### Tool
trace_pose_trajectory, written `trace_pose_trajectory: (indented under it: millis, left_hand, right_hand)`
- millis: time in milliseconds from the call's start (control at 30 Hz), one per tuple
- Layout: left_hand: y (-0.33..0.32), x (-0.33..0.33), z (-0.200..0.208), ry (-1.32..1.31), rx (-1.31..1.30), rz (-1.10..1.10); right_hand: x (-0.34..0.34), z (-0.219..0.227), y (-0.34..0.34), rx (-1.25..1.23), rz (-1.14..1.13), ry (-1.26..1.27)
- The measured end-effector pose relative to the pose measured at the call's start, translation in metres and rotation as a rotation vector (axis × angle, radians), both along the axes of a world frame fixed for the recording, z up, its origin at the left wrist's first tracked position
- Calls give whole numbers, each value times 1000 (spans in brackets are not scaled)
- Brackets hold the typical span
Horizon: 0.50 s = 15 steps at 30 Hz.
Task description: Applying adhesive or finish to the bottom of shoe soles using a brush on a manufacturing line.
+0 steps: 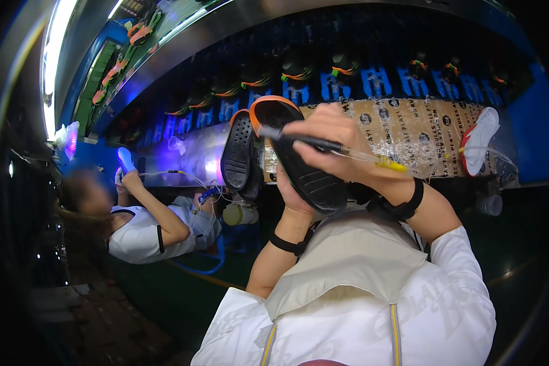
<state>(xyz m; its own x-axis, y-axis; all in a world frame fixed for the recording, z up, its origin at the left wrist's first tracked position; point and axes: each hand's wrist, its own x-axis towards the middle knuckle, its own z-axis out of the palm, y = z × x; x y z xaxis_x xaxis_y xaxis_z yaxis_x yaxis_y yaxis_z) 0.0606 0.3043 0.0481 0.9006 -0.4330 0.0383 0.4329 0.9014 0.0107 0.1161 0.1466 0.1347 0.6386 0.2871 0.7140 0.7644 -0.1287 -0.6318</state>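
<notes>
A black shoe sole (308, 168) with an orange rim at its toe is tilted up in front of my body. My left hand (293, 194) is closed around its edge from beneath, with some fingers hidden behind it. Gripped like a pen in my right hand (332, 137) is a brush (316, 143) with a dark handle and a thin clear tube running back to a yellow piece. The brush tip is over the inner face of the sole, near the orange toe; whether it touches, I cannot tell. Left of it, another black sole (235, 160) with an orange toe rests at the bench edge.
Brown patterned cardboard (402, 137) covers the bench; a white-and-red sole (480, 143) lies at its right end. Beyond, a rack (335, 85) holds several dark shoe parts. At left a co-worker (155, 222) holds a pale sole (126, 160). A pale container (240, 213) hangs below the edge.
</notes>
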Motion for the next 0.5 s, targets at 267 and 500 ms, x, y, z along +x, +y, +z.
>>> trace_pose_trajectory:
  millis: [267,500]
  left_hand:
    - [0,-7,-1,-14,179,151]
    - [1,3,5,-289,805,310]
  right_hand:
    - [-4,2,8,-72,105,-48]
    - [-7,2,9,-162,228,-55]
